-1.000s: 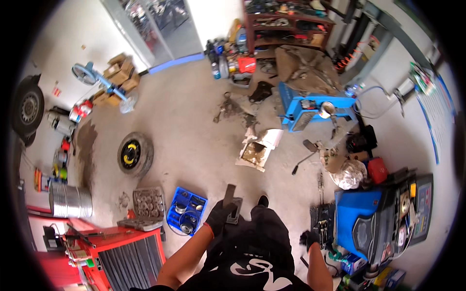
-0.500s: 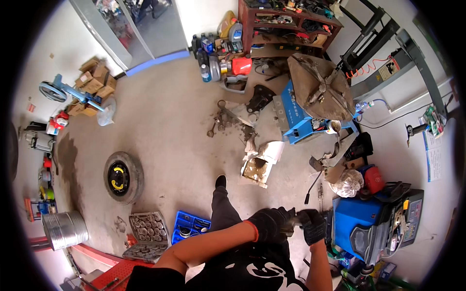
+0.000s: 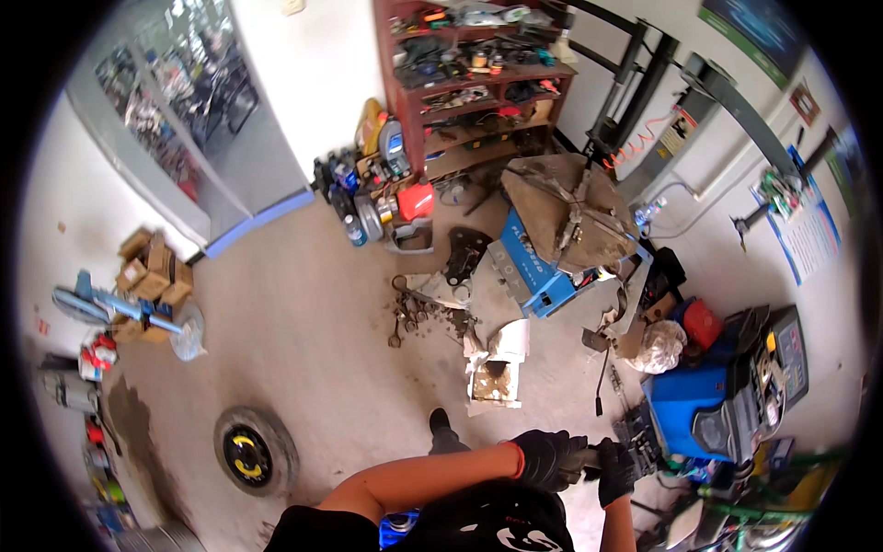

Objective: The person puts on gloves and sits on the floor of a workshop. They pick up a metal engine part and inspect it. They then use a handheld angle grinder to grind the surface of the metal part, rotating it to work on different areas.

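Observation:
Both my hands wear black gloves and are close together in front of my body. My left hand is closed around a small grey-brown piece, whose kind I cannot make out. My right hand, fingers curled, is closed against the other end of the same piece. The gloves hide most of it. Just beyond them on the floor stands an open white box with brownish contents.
Ahead stands a blue tyre-changing machine with a dirty turntable. A blue wheeled machine is at the right. Wrenches and loose parts litter the floor. A spare wheel lies left, and a red shelf stands behind.
The view has swung upward, so more of the shelf and doorway shows and the open tool case has dropped out. My hands stay together on the small piece.

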Available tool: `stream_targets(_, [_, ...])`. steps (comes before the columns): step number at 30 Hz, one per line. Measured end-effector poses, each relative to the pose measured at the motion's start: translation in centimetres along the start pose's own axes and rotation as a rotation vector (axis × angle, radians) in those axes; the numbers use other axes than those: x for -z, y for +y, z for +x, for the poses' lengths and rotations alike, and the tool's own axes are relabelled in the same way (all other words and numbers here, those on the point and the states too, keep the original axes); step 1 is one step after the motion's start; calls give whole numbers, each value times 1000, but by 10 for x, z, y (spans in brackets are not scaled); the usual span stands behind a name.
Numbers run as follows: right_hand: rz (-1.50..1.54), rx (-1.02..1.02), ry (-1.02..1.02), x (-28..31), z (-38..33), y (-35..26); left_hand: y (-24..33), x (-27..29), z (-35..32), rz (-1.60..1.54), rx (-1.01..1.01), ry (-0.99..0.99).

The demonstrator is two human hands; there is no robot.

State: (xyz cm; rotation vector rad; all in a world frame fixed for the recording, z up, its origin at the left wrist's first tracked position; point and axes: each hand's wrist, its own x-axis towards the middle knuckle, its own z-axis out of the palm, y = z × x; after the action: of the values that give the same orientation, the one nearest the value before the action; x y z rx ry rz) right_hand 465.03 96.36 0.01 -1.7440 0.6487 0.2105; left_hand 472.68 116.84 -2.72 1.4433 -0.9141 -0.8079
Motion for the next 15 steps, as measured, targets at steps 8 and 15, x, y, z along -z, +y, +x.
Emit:
stream_targets(8, [16, -183, 252, 45, -74, 60, 25, -69, 46, 616, -60, -315])
stream_targets(15, [467, -271, 310, 87, -102, 150, 44, -162, 97, 926, -28, -498])
